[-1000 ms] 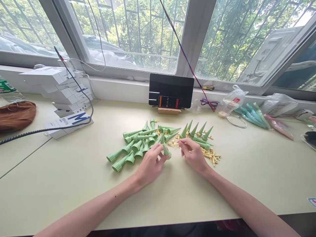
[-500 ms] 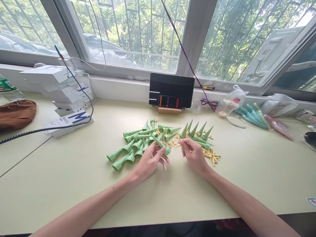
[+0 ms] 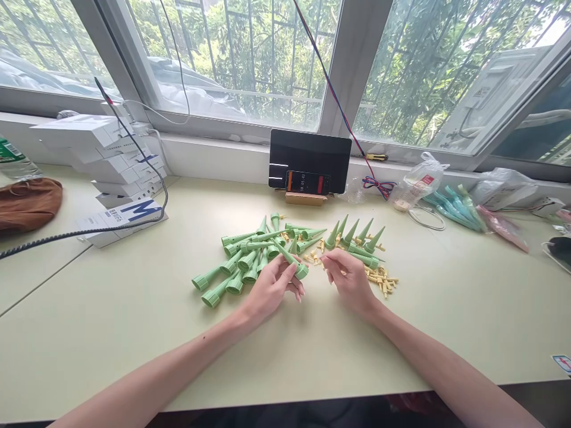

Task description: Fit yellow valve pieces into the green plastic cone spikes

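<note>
My left hand [image 3: 277,284] grips a green plastic watering spike [image 3: 295,266] near its wide capped end, the pointed end aimed up and to the left. Facing it, my right hand [image 3: 349,276] is closed in a pinch, a short gap away from the spike. Whatever sits in those fingertips is too small to make out. Left of my left hand lies a pile of similar green spikes [image 3: 216,292]. Several more spikes [image 3: 348,235] stand point-up beyond my right hand. Small yellow plastic valve pieces [image 3: 382,280] lie heaped beside my right hand, with others scattered between the two groups.
Behind the spikes, a phone [image 3: 307,182] showing a timer leans on a dark tablet [image 3: 310,148]. White boxes [image 3: 127,172] are stacked at left, with a black cable [image 3: 89,238] across the table. Plastic bags [image 3: 422,184] lie at the back right.
My right hand has shifted very slightly left, towards the spike. My left hand keeps its hold, its lower fingers drawn in a little. The whole view has moved slightly.
</note>
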Available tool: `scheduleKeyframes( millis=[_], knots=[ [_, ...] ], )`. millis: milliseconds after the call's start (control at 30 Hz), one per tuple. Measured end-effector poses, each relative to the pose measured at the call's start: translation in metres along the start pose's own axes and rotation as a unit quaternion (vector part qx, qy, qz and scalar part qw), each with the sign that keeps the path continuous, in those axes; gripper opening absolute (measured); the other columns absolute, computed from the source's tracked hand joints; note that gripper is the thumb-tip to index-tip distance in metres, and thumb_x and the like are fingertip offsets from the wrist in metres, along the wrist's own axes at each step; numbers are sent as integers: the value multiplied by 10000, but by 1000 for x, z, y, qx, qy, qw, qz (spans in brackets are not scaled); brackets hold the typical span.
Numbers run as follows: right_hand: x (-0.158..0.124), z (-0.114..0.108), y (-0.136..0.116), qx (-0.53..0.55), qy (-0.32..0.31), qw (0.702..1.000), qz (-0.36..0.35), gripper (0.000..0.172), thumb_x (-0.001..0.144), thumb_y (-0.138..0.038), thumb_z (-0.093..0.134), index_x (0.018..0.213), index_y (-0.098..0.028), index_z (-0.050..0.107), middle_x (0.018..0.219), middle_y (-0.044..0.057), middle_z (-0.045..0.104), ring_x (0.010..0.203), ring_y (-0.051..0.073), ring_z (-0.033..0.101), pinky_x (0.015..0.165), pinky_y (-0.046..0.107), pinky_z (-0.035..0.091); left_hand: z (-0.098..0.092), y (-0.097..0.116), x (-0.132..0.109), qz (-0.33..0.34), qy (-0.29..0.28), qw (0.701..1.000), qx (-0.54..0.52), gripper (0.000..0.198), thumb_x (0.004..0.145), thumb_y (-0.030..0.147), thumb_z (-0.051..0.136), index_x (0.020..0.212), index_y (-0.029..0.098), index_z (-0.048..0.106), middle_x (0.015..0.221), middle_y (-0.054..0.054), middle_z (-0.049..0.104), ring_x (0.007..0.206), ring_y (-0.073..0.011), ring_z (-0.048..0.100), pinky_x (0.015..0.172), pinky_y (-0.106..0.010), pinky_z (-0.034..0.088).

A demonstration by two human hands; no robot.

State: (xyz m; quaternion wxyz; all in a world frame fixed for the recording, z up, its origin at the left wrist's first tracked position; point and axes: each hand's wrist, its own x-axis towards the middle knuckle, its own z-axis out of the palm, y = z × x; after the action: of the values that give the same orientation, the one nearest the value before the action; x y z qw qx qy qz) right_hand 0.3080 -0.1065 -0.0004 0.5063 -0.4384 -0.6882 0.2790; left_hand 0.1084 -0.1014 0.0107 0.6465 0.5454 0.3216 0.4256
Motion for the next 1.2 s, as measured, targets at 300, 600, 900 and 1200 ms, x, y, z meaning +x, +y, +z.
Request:
scheduleKeyframes(
  millis=[300, 600, 900, 1200],
  knots=[
    [-2, 3, -5, -3, -45, 998, -54, 195, 992, -279, 505, 1056, -228, 682, 898, 48, 602, 617, 116, 545, 567, 268, 504, -1, -1, -1, -7, -20, 999, 39, 310, 932, 467, 540, 1035, 176, 512, 883, -19, 585, 548, -116, 617, 514, -284, 548],
    [-2, 4, -1, 0, -58, 996, -65, 154, 978, -245, 524, 1044, -234, 663, 856, 32, 603, 585, 111, 543, 559, 272, 515, 0, 1, -2, -6, -35, 997, 74, 289, 953, 463, 503, 1005, 178, 507, 724, 23, 539, 514, -122, 606, 480, -260, 520],
    [-3, 4, -1, -3, -69, 996, -50, 144, 976, -259, 528, 1027, -230, 660, 839, 30, 600, 619, 119, 556, 574, 266, 509, 1, 2, -3, -4, -22, 996, 86, 287, 950, 464, 505, 938, 179, 471, 653, 34, 538, 496, -125, 596, 456, -251, 503],
    [-3, 5, 1, 7, -76, 997, -26, 141, 978, -286, 519, 976, -213, 639, 773, 12, 568, 556, 112, 537, 559, 270, 492, -1, -4, -3, 15, -28, 993, 111, 284, 951, 457, 510, 906, 181, 460, 793, 4, 569, 496, -108, 606, 436, -237, 495]
  ],
)
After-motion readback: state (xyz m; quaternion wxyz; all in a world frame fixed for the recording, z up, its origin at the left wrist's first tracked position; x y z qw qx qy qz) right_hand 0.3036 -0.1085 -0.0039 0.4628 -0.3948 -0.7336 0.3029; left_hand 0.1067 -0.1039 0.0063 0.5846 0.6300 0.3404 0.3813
